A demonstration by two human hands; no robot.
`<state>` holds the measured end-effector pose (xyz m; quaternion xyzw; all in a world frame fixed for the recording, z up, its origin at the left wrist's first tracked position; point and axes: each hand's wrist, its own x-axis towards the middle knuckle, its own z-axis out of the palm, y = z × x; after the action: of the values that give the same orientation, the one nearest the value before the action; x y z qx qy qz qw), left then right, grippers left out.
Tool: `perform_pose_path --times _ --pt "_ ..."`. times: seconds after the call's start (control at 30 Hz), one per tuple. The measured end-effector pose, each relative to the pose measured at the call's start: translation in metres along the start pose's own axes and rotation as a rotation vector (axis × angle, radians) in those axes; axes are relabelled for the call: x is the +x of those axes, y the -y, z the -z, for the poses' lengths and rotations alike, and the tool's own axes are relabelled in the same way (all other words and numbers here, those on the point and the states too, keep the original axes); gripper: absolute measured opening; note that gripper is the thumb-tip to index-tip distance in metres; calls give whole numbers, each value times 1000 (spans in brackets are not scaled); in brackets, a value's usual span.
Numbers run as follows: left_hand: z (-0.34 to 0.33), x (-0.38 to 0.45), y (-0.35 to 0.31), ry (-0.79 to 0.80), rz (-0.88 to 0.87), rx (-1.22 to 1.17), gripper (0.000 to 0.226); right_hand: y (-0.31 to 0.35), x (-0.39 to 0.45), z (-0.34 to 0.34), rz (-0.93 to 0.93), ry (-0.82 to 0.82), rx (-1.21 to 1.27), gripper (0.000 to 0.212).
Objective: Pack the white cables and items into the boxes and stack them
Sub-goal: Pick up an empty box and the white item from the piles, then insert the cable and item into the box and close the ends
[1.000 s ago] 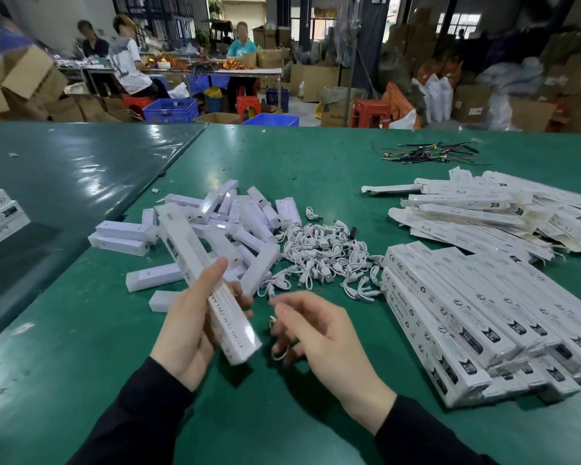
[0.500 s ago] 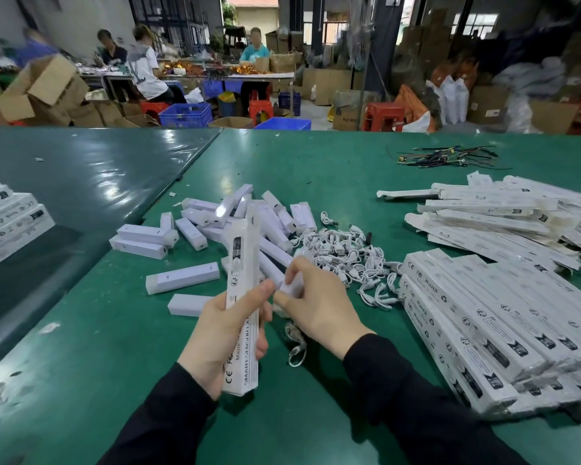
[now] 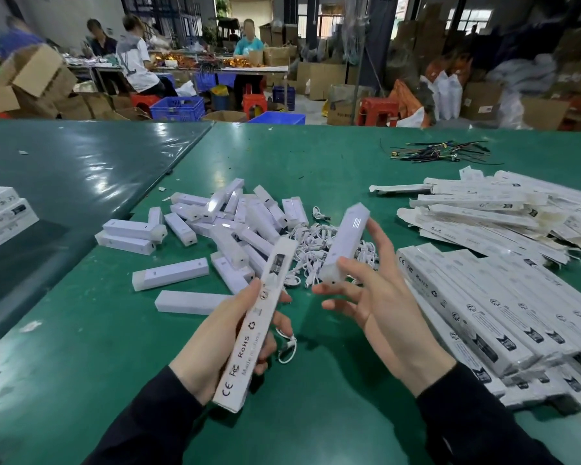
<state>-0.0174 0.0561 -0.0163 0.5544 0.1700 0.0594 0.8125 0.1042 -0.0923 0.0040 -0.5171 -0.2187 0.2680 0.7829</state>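
White plastic item [image 3: 344, 243], picked within the last half second from the heap of items [image 3: 235, 223] at frame centre, now sits pinched in the right hand [image 3: 379, 297], ready, it seems, for boxing. The left hand [image 3: 222, 333] grips the long printed box [image 3: 255, 327] at lower centre, a white cable [image 3: 287, 349] looped under its fingers. Item and box stand near but apart above the green table [image 3: 316, 380]; packed boxes [image 3: 503, 317] lie stacked at right
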Motion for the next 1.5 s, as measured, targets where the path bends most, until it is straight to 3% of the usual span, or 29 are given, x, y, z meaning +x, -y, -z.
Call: perform_pose_path --times 0.2,0.33,0.63,0.8,0.9,1.0,1.07,1.2,1.3,1.4,1.5 --pt "-6 -4 -3 -5 -87 106 48 2 0 2 -51 34 101 62" --pt "-6 -5 -5 -16 -66 89 48 3 0 5 -126 80 216 45" --pt "-3 -4 -9 -70 -172 -114 41 1 -5 0 -322 258 155 43" --pt "-3 -5 -11 -123 -195 -182 43 4 -8 -3 -182 186 -248 26" --pt "1 -3 -9 -227 -241 -67 50 1 -9 -2 -106 148 -329 40" --pt "3 -2 -7 -251 -258 -8 53 -1 -9 0 -87 127 -343 41" --pt "3 -2 -6 -264 -270 6 54 -2 -8 2 -103 104 -317 41" --pt "2 -1 -5 -280 -275 43 53 -3 -3 4 -158 74 -21 41" --pt "-2 -1 -5 -260 -255 36 50 -4 -2 4 -89 -43 34 35" --pt "-2 -1 -6 -146 -126 -84 55 2 1 11 15 -234 109 27" --pt "0 -3 -7 -18 -38 -150 54 7 2 15 103 -309 141 24"
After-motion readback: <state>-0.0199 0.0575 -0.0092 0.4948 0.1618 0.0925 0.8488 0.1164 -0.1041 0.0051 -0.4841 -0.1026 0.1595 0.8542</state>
